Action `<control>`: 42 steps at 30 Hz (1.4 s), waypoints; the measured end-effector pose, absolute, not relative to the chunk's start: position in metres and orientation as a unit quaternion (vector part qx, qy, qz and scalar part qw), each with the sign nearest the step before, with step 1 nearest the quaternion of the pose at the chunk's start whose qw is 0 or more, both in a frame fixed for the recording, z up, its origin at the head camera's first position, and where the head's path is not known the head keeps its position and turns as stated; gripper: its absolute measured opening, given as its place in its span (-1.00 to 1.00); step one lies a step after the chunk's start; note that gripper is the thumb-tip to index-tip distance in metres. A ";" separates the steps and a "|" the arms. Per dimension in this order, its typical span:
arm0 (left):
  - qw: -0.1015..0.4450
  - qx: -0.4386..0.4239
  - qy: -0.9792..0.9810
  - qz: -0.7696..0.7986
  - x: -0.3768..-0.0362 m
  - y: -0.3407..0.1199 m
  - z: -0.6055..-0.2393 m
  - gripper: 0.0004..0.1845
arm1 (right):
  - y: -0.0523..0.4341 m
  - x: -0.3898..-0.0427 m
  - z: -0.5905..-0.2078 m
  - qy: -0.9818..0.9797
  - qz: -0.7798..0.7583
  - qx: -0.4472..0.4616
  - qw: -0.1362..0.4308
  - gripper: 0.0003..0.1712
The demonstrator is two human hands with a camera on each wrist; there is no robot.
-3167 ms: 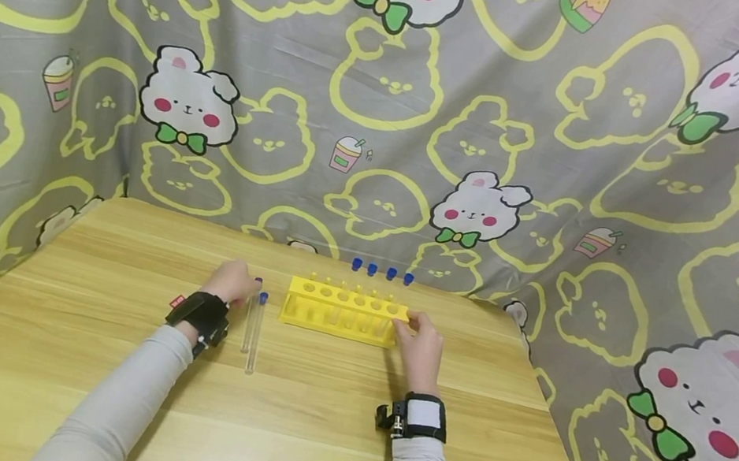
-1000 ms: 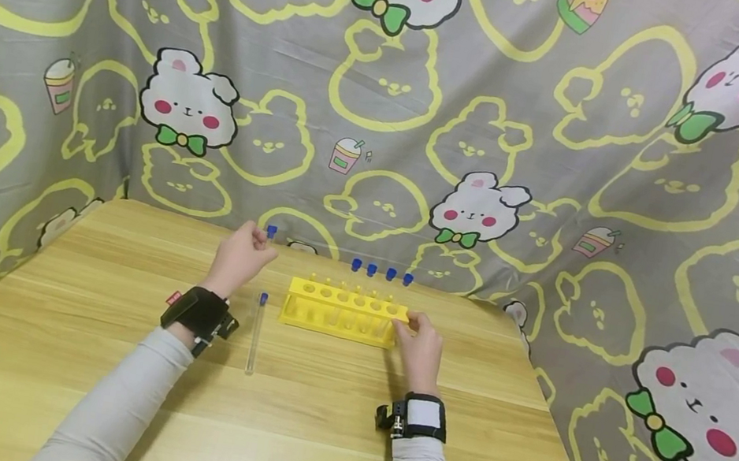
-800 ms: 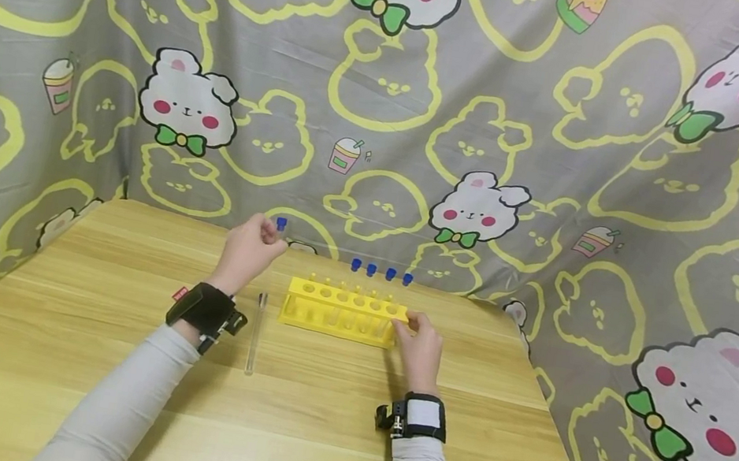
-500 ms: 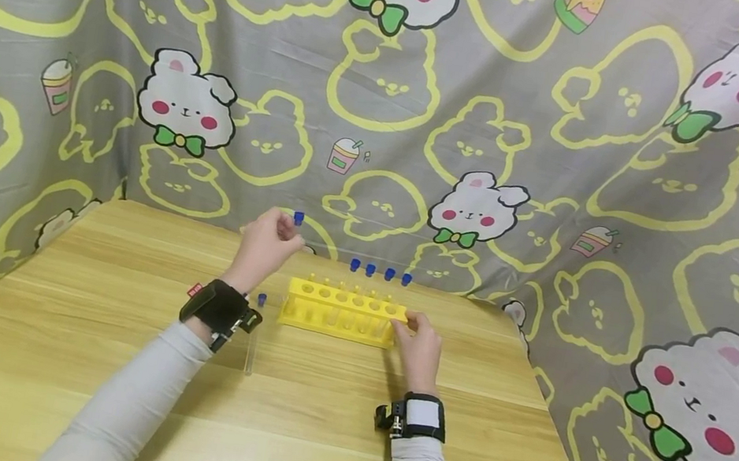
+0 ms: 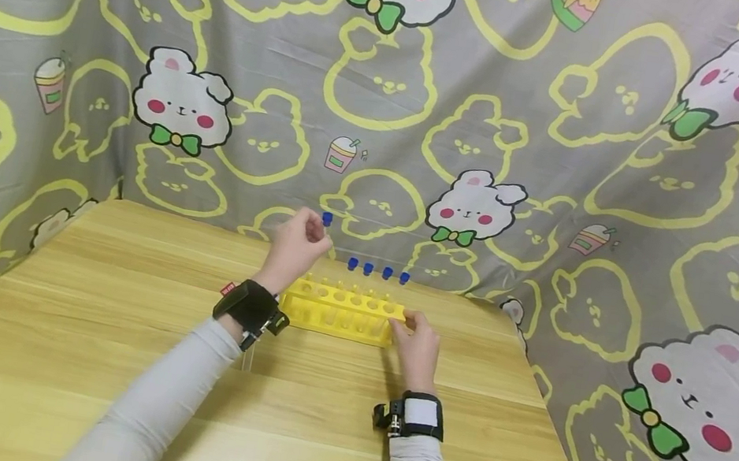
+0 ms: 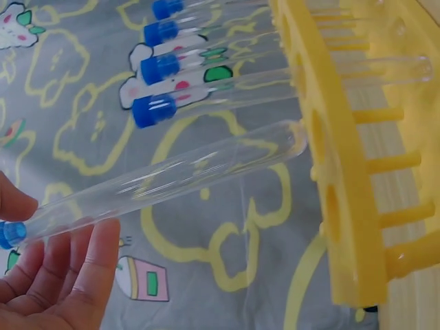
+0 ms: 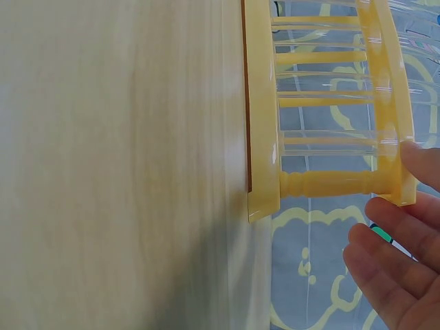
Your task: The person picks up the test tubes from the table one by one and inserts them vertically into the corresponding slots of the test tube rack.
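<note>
My left hand [image 5: 297, 247] pinches a clear test tube [image 6: 165, 182] near its blue cap [image 6: 12, 234]. In the left wrist view the tube's rounded bottom comes up close to the top plate of the yellow test tube rack [image 6: 364, 261], near an unfilled hole; whether it touches cannot be made out. At the rack's right end, my right hand [image 5: 418, 349] grips the top plate between thumb and fingers [image 7: 405, 223]. Several blue-capped tubes [image 6: 227, 96] stand in the rack, towards its right side.
Another clear test tube [image 5: 248, 360] lies on the wooden table [image 5: 309, 444], mostly hidden behind my left wrist strap [image 5: 248, 312]. Patterned grey curtain [image 5: 284, 34] closes off the back and both sides of the table.
My left hand has picked up one of the two tubes lying on the table, raised it upright and carried it right, over the rack. The right hand has stayed on the rack's end.
</note>
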State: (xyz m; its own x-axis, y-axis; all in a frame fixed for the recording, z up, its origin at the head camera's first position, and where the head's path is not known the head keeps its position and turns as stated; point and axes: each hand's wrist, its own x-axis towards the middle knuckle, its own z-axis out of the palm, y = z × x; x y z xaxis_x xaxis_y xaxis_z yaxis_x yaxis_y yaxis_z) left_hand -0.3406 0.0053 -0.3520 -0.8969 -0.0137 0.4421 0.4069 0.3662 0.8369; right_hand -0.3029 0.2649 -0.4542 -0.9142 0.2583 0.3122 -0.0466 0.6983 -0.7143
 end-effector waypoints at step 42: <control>0.136 -0.121 -0.844 -0.505 -0.346 0.020 -0.406 -0.75 | 0.265 -0.302 -0.453 -0.901 0.382 -0.057 0.197 -0.54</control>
